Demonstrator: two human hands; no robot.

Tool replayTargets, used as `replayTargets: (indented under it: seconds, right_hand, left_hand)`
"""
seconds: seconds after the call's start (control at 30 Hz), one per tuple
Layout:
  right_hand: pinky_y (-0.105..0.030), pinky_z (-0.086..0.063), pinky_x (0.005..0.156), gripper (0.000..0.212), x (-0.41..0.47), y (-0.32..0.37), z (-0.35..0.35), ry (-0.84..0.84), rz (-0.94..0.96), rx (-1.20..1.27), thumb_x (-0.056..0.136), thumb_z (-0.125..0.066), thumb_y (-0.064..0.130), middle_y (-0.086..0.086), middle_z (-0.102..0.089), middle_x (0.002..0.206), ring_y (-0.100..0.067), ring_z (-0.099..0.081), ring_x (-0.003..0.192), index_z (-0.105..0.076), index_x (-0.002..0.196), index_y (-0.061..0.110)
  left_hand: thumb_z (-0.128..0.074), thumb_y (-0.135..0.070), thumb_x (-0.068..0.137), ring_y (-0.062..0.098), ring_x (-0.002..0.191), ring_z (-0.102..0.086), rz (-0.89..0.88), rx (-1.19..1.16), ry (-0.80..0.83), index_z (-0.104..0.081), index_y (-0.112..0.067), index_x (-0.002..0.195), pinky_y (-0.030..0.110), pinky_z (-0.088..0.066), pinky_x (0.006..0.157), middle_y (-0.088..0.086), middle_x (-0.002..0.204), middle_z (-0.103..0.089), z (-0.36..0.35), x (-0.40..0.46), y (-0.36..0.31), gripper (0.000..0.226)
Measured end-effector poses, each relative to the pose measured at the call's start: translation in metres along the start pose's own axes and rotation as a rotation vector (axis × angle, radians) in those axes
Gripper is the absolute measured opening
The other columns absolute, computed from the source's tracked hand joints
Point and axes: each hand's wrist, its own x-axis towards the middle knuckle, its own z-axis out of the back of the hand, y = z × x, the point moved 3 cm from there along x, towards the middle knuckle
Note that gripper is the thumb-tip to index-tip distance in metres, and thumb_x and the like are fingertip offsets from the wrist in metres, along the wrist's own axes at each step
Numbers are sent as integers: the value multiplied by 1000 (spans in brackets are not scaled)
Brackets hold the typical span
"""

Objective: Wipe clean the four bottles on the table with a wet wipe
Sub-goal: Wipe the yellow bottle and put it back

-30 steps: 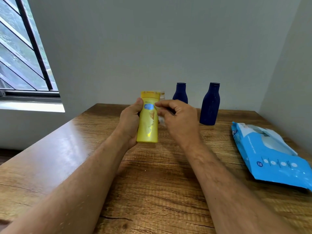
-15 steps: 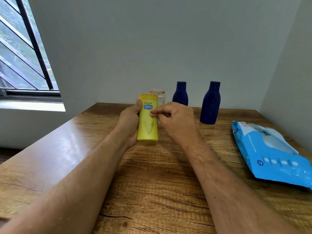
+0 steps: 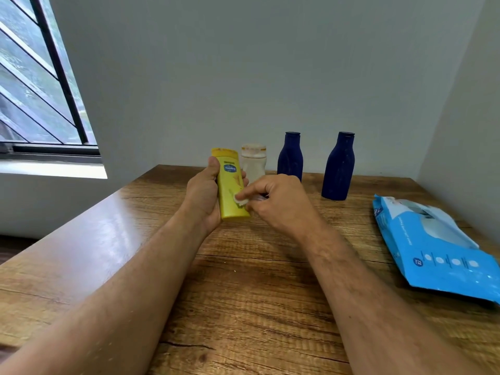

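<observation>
Wooden table (image 3: 113, 247) against grey walls, window at left; far edge lined with white bottle (image 3: 253, 163) and two dark blue bottles (image 3: 290, 158) (image 3: 338, 169), wipes pack (image 3: 433, 247) lying at right. Above mid-table, left hand (image 3: 203, 196) wrapped round upright yellow bottle (image 3: 231, 185); right hand (image 3: 276, 204) pinching white wet wipe (image 3: 240, 200), pressed against bottle's lower front.

The yellow bottle (image 3: 231, 185) carries a blue oval logo near its top reading "Vaseline"; a line of small print above the logo is too blurred to read. The blue wipes pack (image 3: 438, 255) shows a dark round badge with the number "72" beside a row of white dots, and a line of white lettering along its face that cannot be made out
</observation>
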Motion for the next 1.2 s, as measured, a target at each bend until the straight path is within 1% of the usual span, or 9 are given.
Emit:
replayTargets:
  seconds: [0.13, 0.23, 0.4, 0.57, 0.73, 0.87, 0.93, 1.07, 1.2]
  right_hand:
    - [-21, -52, 95, 20, 0, 6, -5, 4, 49, -1, 86, -71, 12, 12, -72, 108, 0, -61, 106, -80, 95, 28]
    - [-18, -51, 92, 17, 1, 10, -3, -120, 83, 31, 89, -70, 17, 14, -70, 103, 1, -61, 98, -79, 99, 27]
    - [-10, -46, 89, 17, 3, 10, 7, -303, 58, -5, 91, -70, 24, 13, -63, 101, 2, -57, 94, -76, 107, 23]
    - [5, -40, 75, 17, 0, 7, 1, -40, 15, 37, 86, -75, 15, 11, -68, 107, 9, -56, 88, -79, 99, 25]
    - [-1, -42, 92, 19, -4, 11, -3, 54, 38, 57, 83, -76, 8, 10, -71, 111, 7, -58, 112, -80, 96, 22]
    - [1, -46, 76, 18, 1, 3, -3, -23, -60, 154, 85, -74, 7, 21, -68, 90, 20, -60, 86, -79, 95, 21]
    - [-4, -50, 71, 15, 3, -2, -2, -115, -129, 230, 85, -75, 11, 19, -70, 83, 16, -63, 79, -79, 93, 23]
    - [-8, -53, 72, 19, 1, -4, 4, -263, -188, 411, 83, -77, 13, 16, -72, 85, 5, -67, 81, -77, 98, 24]
    - [-14, -55, 73, 35, 4, 5, 2, -272, -145, 574, 83, -75, 4, 8, -70, 93, -2, -67, 87, -73, 115, 19]
  left_hand:
    - [-36, -49, 105, 37, 109, -66, 39, 10, 29, -56, 3, 131, 53, -55, 94, 25, 119, -66, -3, -1, 4, 62]
    - [-34, -48, 106, 38, 119, -63, 118, 54, 128, -62, -1, 128, 55, -48, 103, 24, 125, -66, -9, -4, 12, 59]
    - [-36, -39, 107, 28, 95, -70, 139, 74, 238, -65, -3, 119, 46, -50, 98, 18, 105, -72, -15, -8, 16, 48]
    - [-34, -46, 107, 33, 105, -66, 78, -24, 107, -55, 4, 131, 47, -56, 91, 24, 122, -65, -7, -1, 6, 60]
    - [-35, -46, 107, 26, 80, -63, -24, -169, -36, -59, 4, 102, 41, -53, 88, 16, 86, -65, -1, 5, 0, 56]
    - [-31, -49, 107, 25, 78, -64, -19, -212, -38, -59, 2, 99, 42, -54, 84, 15, 85, -66, -3, 1, -2, 58]
    - [-29, -48, 107, 25, 76, -68, -25, -253, -25, -61, 1, 104, 41, -60, 77, 15, 86, -69, -2, 1, -5, 58]
    - [-29, -46, 108, 27, 65, -70, -29, -377, -62, -61, 2, 107, 36, -62, 61, 17, 87, -65, 0, 3, -7, 57]
    - [-27, -64, 102, 25, 60, -70, -35, -377, -81, -57, 0, 113, 33, -61, 59, 17, 83, -65, 3, 2, -10, 72]
